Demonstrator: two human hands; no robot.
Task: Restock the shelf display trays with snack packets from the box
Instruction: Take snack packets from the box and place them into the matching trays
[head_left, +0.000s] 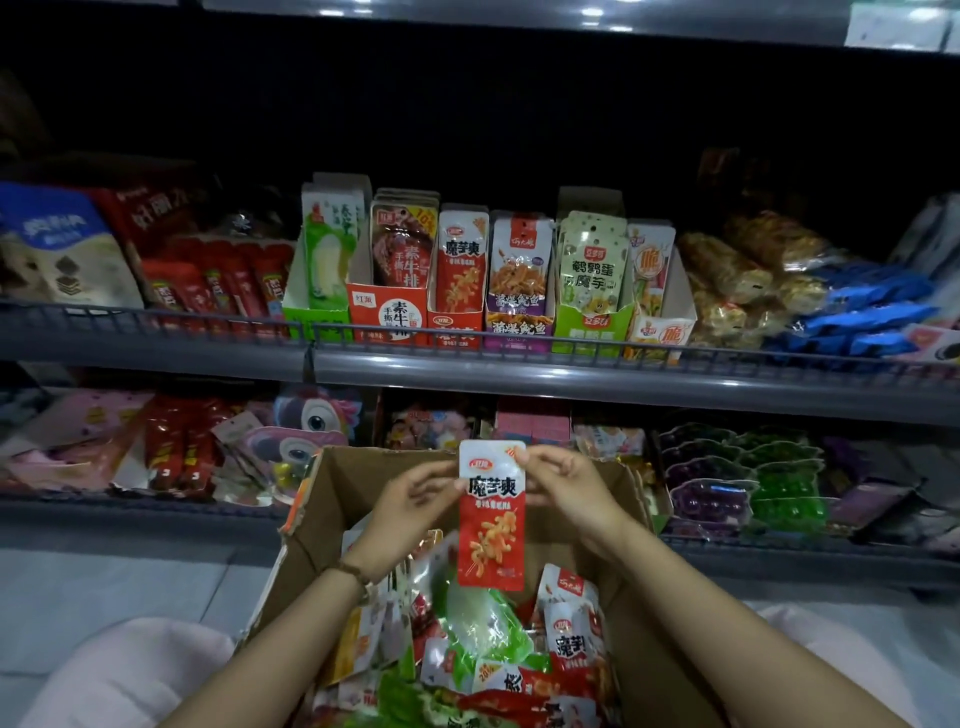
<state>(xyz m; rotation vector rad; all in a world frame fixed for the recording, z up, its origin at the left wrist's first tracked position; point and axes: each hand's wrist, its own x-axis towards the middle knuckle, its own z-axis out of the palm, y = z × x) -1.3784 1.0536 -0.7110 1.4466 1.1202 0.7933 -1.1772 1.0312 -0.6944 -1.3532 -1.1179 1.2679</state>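
I'd carry the red packet (492, 540) face-out, straight up to the matching tray (456, 330) at 12 o'clock, and slot it in upright. For now it hangs over the box (345, 488). My left hand (415, 499) pinches its 9 o'clock edge and my right hand (566, 488) its 1 o'clock corner, forearms converging.

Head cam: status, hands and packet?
Left hand and right hand pinch red packet near top, upright over box. Matching red tray on shelf above, holds packets. Nothing visible between.
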